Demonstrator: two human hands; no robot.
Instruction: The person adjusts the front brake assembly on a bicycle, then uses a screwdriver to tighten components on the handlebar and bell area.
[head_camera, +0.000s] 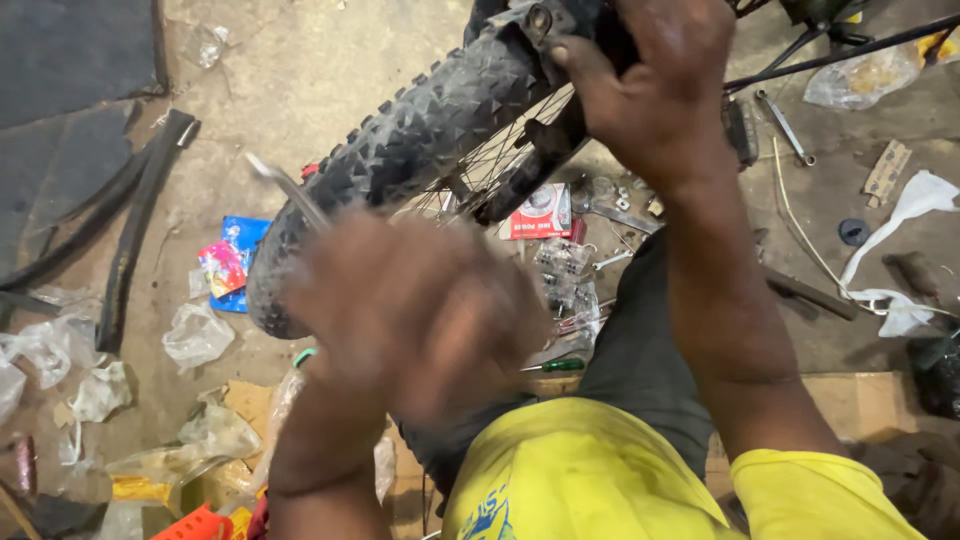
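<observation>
Left hand (415, 310): blurred, closed around a thin metal tool (290, 192), near the knobby tyre (400, 140).
Right hand (655, 85): clamped on the bicycle frame (545, 25), far right.

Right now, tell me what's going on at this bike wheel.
A person in a yellow shirt sits over a knobby bicycle tyre. The right hand grips the frame part at the top of the wheel. The left hand, blurred, holds a thin metal tool beside the tyre. Small parts, a spanner and plastic bags lie scattered on the concrete floor.
</observation>
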